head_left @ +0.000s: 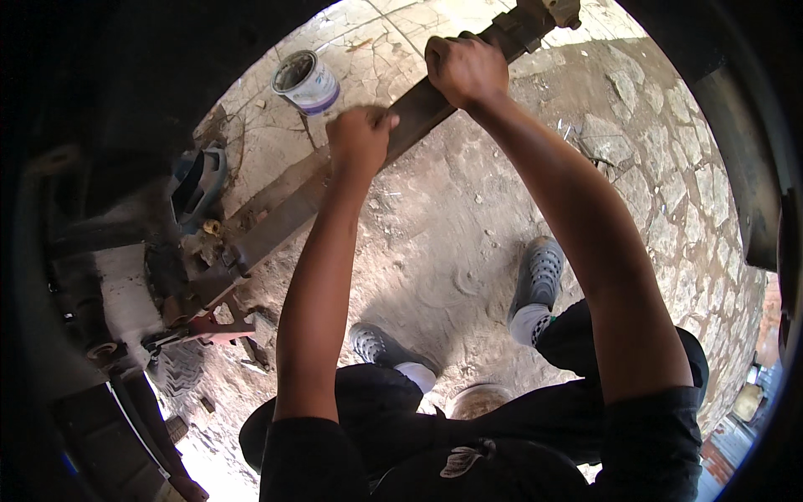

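A long, dark, flat leaf spring (288,224) with metal clips near its ends runs slantwise from the lower left to the upper right. Near its far right end my right hand (468,69) is wrapped over the bar, with the fingertips hidden behind it. My left hand (360,138) is closed in a fist against the bar's upper edge, lower down to the left. Its curled fingers hide whatever may be inside. Beyond the left fist, a paint can (315,84), white with a purple band and open at the top, stands on cracked paving.
Dark vehicle parts (109,192) crowd the left side, with a red metal piece (222,328) low among them. A grey-blue plastic piece (201,184) lies beside the bar. My grey shoes (539,272) rest on dusty ground; stone paving (669,209) spreads to the right.
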